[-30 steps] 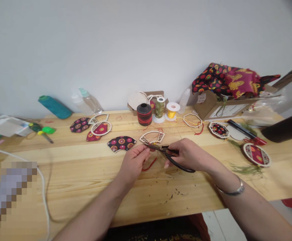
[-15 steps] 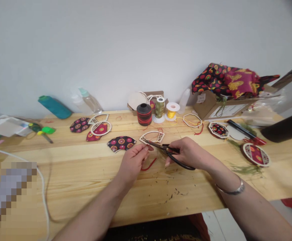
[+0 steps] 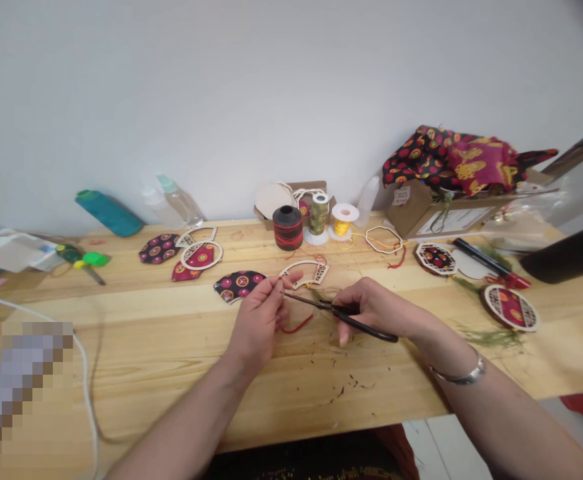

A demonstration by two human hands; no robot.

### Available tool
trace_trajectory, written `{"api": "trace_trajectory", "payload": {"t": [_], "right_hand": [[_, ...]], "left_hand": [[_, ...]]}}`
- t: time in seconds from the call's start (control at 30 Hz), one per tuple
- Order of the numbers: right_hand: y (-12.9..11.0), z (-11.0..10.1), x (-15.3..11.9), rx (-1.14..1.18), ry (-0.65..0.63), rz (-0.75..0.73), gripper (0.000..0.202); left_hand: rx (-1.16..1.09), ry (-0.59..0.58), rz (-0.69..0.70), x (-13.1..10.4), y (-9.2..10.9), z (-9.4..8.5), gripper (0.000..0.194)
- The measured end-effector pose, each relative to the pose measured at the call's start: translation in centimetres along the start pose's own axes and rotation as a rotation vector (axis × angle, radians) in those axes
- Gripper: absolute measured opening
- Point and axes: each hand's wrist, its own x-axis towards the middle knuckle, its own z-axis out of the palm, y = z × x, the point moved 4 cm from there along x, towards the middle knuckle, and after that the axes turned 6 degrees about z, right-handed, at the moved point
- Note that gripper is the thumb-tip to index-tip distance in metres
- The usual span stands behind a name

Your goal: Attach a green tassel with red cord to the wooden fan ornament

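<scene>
My left hand [image 3: 260, 315] pinches a red cord [image 3: 297, 327] between thumb and forefinger, and the cord's loose end curves out below the fingers. In my right hand [image 3: 371, 310] is a pair of black-handled scissors [image 3: 329, 308]. Their blades point left and their tips reach the cord at my left fingertips. Just behind the hands lies a fan-shaped wooden frame [image 3: 320, 274] with lattice corners. A fan-shaped piece covered in dark patterned fabric [image 3: 236, 285] rests left of it, partly behind my left hand.
Behind stand a red-and-black thread spool [image 3: 287, 229], a green spool [image 3: 319, 217] and a yellow spool [image 3: 344, 223]. A cardboard box [image 3: 421, 217] with patterned cloth stands at right. A white cable [image 3: 87, 380] crosses the left side. Dark scraps [image 3: 344, 390] lie in front.
My left hand has moved slightly left, with its fingertips higher. The scissors have swung a little, their tips now lower and further left.
</scene>
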Motion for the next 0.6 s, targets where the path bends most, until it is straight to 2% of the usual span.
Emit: {"api": "trace_trajectory", "payload": {"t": [0.13, 0.2, 0.23, 0.3, 0.37, 0.43, 0.5, 0.6], "right_hand": [[-0.1, 0.3, -0.1, 0.004, -0.039, 0.000, 0.024], [-0.2, 0.0, -0.2, -0.029, -0.030, -0.020, 0.028], [-0.3, -0.3, -0.3, -0.069, 0.008, -0.024, 0.030], [-0.1, -1.7, -0.6, -0.233, 0.179, 0.018, 0.033], [0.5, -3.5, -0.9, -0.511, 0.408, 0.152, 0.037], [1.3, -5.1, -1.3, -0.786, 0.552, 0.349, 0.041], [2.3, -6.3, -1.6, -0.959, 0.573, 0.523, 0.043], [3.3, -7.4, -2.0, -1.050, 0.552, 0.615, 0.041]], "left_hand": [[0.069, -0.094, 0.006, -0.2, -0.3, 0.4, 0.020], [0.074, -0.100, 0.014, -0.2, -0.3, 0.4, 0.022], [0.069, -0.087, 0.008, -0.1, -0.4, 0.3, 0.022], [0.053, -0.046, -0.010, 0.0, -0.4, 0.0, 0.022], [0.035, -0.019, -0.033, 0.1, -0.4, -0.1, 0.023], [0.015, 0.000, -0.061, 0.1, -0.4, -0.3, 0.024], [0.001, 0.016, -0.090, 0.2, -0.5, -0.3, 0.025], [-0.011, 0.019, -0.115, 0.2, -0.6, -0.3, 0.024]]}}
